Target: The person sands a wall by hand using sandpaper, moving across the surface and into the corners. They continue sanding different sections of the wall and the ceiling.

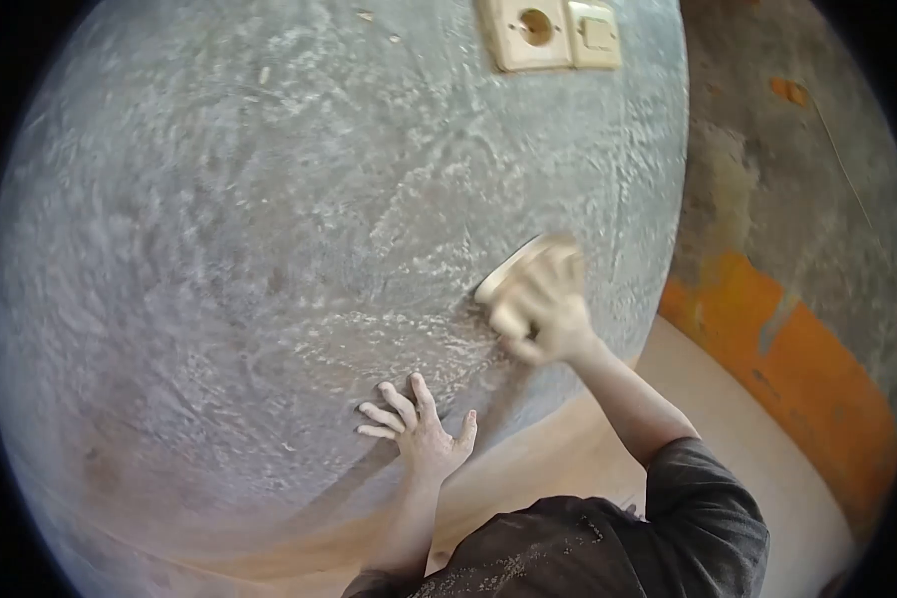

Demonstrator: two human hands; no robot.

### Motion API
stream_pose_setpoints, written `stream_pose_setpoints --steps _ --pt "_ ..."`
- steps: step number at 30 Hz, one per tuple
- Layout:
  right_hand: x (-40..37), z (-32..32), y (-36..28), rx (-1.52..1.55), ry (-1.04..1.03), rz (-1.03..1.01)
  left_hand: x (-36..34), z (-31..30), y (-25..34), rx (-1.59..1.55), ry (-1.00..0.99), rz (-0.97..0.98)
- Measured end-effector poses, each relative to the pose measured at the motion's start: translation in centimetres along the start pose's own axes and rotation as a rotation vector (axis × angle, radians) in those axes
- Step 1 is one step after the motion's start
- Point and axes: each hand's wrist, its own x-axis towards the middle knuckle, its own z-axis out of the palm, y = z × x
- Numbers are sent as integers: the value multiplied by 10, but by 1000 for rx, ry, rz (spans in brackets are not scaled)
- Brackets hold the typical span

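A rough grey wall (269, 229) with whitish patches fills most of the view. My left hand (424, 429) rests against its lower part, fingers spread, with nothing in it. Higher and to the right, my right hand (548, 309) is blurred by motion, its fingers over a pale, flat, oblong block (513, 267) that lies against the wall. The block's left edge shows; the rest is hidden under the fingers. Pale dust coats both hands.
A socket (535, 27) and a switch (596, 35) sit on the wall at the top. Right of the wall's edge lies a stained grey surface (747, 189) with an orange band (807, 369). A pale surface (738, 429) curves below.
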Motion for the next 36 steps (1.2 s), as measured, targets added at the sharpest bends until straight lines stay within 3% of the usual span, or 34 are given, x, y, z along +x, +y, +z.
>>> stream_pose_setpoints --steps 1,3,5,7,8,11,13,14,16,17,19,21,23,24,26,28,30,31,34,36 --pt "14 -16 14 28 53 167 4 -1 3 15 -1 -11" --pt "35 -21 21 8 172 308 10 -6 9 114 27 -10" --pt "45 -8 7 -80 323 272 15 -8 12 144 28 -33" --pt "45 -19 -7 -15 -45 -191 22 -12 14 158 58 -38" --pt "42 -12 -8 30 -57 -457 26 -17 14 171 38 -51" --pt "74 -55 14 93 -21 -37 43 -42 5 219 7 -71" --pt "86 -48 60 18 442 95 57 -65 -9 240 62 -51" --pt "86 -45 70 -208 547 196 62 -70 -14 249 90 -44" --pt "85 -39 42 -261 420 53 72 -75 -22 216 141 -39" --pt "75 -38 16 -34 170 -101 74 -78 -26 202 163 -24" --pt "53 -23 -3 15 -33 -287 72 -74 -28 201 180 10" --pt "41 -11 7 5 121 -209 74 -78 -26 251 157 57" --pt "44 -13 40 67 377 180 70 -76 -25 238 127 68" --pt "42 -7 55 92 646 310 66 -72 -24 226 106 71" --pt "32 10 45 157 762 484 59 -60 -19 238 77 61" --pt "3 17 4 42 280 176 56 -51 -11 213 73 69" --pt "-33 32 -15 47 113 -110 53 -43 0 208 33 76" --pt "-41 12 -7 97 -366 195 50 -38 6 201 10 80" --pt "-86 49 64 118 219 795 40 -21 22 189 -74 121" --pt "-94 52 70 257 383 778 35 -10 38 185 -131 125"
